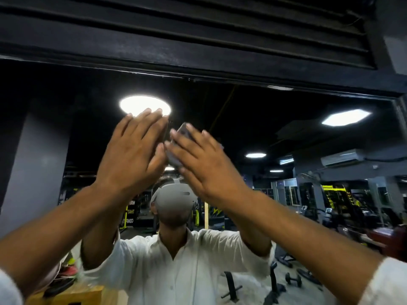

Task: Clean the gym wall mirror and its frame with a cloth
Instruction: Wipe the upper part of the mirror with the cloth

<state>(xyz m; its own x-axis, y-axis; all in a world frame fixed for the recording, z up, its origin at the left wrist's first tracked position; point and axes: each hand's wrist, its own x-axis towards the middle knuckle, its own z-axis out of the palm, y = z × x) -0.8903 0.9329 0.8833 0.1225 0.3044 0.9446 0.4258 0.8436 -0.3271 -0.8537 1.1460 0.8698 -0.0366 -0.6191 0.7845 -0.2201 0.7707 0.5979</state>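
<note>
Now two hands (130,153) (204,164), one cloth (176,157).

Black slatted wall (176,29), round ceiling light (144,104)

The gym floor (284,271) showed only in the mirror, low on the right. A dark dumbbell (293,280) lay on it. The black legs of a bench (231,286) stood on it too, near the dumbbell.
</note>
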